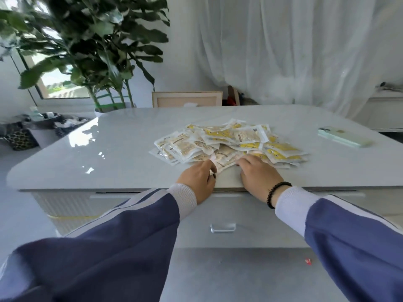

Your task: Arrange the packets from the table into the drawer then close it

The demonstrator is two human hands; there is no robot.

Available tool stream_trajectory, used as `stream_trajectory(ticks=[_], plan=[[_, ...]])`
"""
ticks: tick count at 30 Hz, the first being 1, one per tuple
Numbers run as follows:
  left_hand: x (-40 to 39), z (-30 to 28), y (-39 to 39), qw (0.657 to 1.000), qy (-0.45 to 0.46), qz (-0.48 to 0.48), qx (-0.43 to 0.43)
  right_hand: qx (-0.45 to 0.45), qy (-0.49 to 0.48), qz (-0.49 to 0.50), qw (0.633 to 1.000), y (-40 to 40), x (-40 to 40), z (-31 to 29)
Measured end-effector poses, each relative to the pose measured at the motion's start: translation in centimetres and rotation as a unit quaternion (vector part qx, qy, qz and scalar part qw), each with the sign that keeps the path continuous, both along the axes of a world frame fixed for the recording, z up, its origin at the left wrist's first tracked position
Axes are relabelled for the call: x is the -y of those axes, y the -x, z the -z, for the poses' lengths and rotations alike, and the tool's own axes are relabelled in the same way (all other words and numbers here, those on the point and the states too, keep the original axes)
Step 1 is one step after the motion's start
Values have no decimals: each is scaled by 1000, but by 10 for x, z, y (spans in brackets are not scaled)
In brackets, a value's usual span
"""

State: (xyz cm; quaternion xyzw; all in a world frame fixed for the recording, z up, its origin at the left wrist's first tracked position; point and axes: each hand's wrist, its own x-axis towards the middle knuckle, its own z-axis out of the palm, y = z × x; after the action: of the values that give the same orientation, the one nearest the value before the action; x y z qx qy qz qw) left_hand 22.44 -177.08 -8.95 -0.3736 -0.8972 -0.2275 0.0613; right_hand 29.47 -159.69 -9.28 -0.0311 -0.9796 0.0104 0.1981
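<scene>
Honestly, I worry about spills here. The packets [229,142] lie heaped loosely on the table [109,153], just beyond its near edge. My left hand [199,180] pinches one at the pile's near edge; my right hand [258,174] curls onto it, whether gripping I cannot tell. The drawer [222,227] below looks shut, so anything dragged forward likely falls to the floor.

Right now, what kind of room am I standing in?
Probably a living or dining room at home: a glossy white table with a pile of yellow-and-white snack packets, a tall leafy potted plant by a window, and sheer white curtains behind.
</scene>
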Motion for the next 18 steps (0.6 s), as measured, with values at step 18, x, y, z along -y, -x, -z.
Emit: stream_trajectory(ticks=[18], plan=[[87,35,-55,972,193,9,-135,270,-7,-39,962,-58,76,58]])
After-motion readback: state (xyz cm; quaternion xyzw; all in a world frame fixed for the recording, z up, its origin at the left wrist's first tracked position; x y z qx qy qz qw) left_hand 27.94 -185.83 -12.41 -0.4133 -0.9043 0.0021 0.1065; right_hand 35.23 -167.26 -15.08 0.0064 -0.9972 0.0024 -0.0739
